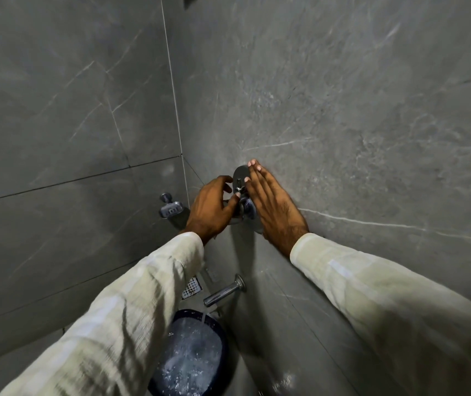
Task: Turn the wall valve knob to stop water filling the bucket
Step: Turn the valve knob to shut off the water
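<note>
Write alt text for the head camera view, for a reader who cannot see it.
A person's left hand grips a chrome wall valve knob while the right hand lies flat on the grey tiled wall. Below, water pours from a spout into a dark blue bucket.
</note>
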